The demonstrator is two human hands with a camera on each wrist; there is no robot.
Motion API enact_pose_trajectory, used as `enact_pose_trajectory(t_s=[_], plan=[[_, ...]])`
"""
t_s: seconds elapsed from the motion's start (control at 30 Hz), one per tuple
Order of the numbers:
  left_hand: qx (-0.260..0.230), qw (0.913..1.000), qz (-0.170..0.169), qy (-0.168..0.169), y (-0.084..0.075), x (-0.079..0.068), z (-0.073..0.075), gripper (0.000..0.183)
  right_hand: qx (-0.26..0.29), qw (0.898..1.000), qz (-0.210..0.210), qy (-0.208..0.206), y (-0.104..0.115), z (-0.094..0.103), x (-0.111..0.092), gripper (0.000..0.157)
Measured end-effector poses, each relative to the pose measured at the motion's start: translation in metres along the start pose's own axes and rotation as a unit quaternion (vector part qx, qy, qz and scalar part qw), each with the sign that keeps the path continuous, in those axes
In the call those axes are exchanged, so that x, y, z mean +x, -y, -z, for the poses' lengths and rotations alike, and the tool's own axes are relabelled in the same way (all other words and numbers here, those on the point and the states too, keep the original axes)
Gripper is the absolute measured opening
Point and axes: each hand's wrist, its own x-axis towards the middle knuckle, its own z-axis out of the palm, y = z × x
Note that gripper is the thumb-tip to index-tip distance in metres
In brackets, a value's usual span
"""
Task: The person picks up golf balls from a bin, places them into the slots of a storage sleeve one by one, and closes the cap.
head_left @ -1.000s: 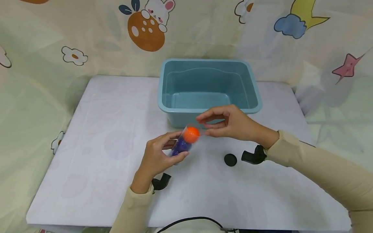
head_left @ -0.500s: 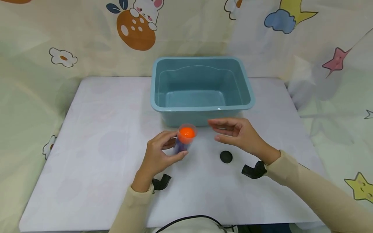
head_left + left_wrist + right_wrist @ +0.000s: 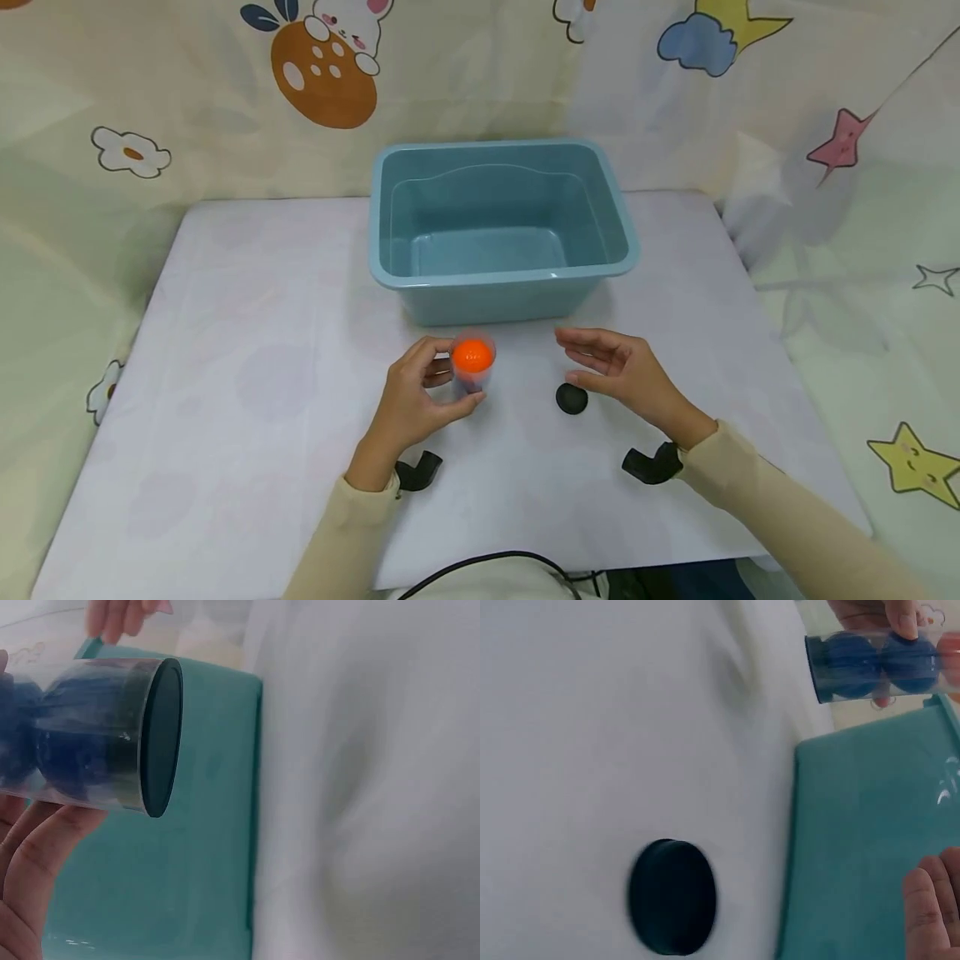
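My left hand [image 3: 412, 392] grips a clear plastic tube [image 3: 127, 735] upright above the table, thumb on one side and fingers on the other. An orange ball [image 3: 473, 356] sits at its open top. Below it are two blue balls [image 3: 910, 662], seen through the wall in the right wrist view. A dark cap [image 3: 163, 739] closes the tube's bottom end. To the right, my right hand [image 3: 630, 371] holds nothing, its fingers loosely extended. Just by its thumb, a loose round black cap [image 3: 572, 399] lies on the table.
A blue-green plastic basin [image 3: 510, 296] stands behind the hands, with no objects visible inside. The white-covered table [image 3: 247, 350] extends to both sides. A patterned cloth [image 3: 465, 75] hangs behind it. A black cable [image 3: 480, 560] curves at the front edge.
My right hand has come away from the tube's mouth and moved down toward the loose cap. The tube has gone from tilted to upright in my left hand. The head view has shifted slightly.
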Motion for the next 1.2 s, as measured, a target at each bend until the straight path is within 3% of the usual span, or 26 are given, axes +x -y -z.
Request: enact_pose_trajectory(t_s=[0.4, 0.87, 0.97, 1.2], plan=[[-0.01, 0.999, 0.026, 0.035, 0.008, 0.0, -0.01, 0.054, -0.019, 0.997, -0.069, -0.008, -0.043, 0.002, -0.019, 0.063], [-0.007, 0.9986, 0.022, 0.047, 0.015, 0.0, -0.016, 0.052, -0.127, 0.99, -0.064, -0.004, -0.065, 0.004, -0.025, 0.062], [-0.005, 0.9984, 0.026, 0.05, 0.017, 0.0, -0.017, 0.051, -0.174, 0.983, -0.052, 0.0, -0.066, 0.003, -0.026, 0.063], [-0.006, 0.9981, 0.026, 0.055, 0.018, 0.001, -0.018, 0.05, -0.292, 0.956, -0.024, -0.002, -0.065, -0.002, -0.027, 0.063]])
